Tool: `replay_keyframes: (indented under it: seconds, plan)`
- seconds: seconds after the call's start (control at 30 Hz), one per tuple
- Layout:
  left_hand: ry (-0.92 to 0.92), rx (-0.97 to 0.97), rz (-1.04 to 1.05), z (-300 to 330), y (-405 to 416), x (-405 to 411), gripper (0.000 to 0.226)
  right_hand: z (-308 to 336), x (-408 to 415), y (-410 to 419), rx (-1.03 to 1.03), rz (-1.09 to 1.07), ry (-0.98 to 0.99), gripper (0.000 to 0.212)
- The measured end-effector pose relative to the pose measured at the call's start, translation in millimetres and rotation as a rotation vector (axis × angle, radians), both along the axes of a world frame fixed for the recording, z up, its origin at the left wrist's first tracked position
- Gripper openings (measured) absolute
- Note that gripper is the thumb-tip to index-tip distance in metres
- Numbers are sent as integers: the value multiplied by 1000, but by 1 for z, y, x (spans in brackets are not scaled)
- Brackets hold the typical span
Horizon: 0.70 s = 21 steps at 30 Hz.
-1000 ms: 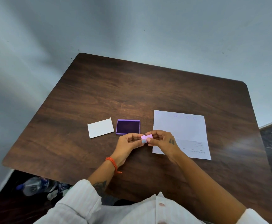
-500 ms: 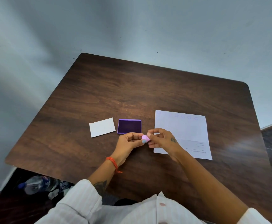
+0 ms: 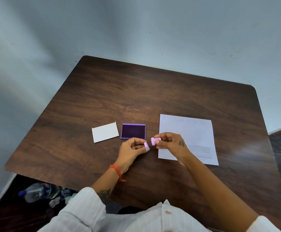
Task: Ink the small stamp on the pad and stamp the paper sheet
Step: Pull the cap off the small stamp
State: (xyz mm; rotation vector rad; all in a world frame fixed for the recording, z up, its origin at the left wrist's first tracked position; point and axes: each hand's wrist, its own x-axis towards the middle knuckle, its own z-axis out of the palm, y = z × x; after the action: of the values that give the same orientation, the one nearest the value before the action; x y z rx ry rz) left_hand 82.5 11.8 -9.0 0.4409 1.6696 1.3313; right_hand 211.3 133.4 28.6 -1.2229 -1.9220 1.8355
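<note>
The right hand [image 3: 171, 144] pinches the small pink plastic stamp [image 3: 155, 141]; the left hand [image 3: 133, 149] pinches its pink cap [image 3: 146, 144]. Turn the face down and press squarely onto the open purple ink pad [image 3: 133, 131] just beyond the left grip.

Both hands up front over the near-centre of the table, forearms converging from the body. Left hand [image 3: 133, 149]: fingers curled, thumb and forefinger pinched on a small pink cap [image 3: 146, 145], orange thread band on the wrist, sleeve pushed up past a forearm tattoo. Right hand [image 3: 170, 142]: fingers bent, tips gripping the small stamp [image 3: 154, 141], small tattoo on the back of the hand. The two hands are close together, not touching.
</note>
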Motion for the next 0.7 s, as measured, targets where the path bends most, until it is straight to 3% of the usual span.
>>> replay_keyframes:
  seconds: [0.17,0.43,0.7]
  plan:
    - [148,1,-26,-1,3,10,37,-2,5,1,-27,-22,39,10]
    - [667,-57,-83,-6,2,15,33,-3,8,1,-19,-35,-5,9]
    - [708,-56,-102,-14,-1,13,38,-6,7,1,-31,-24,-20,9]
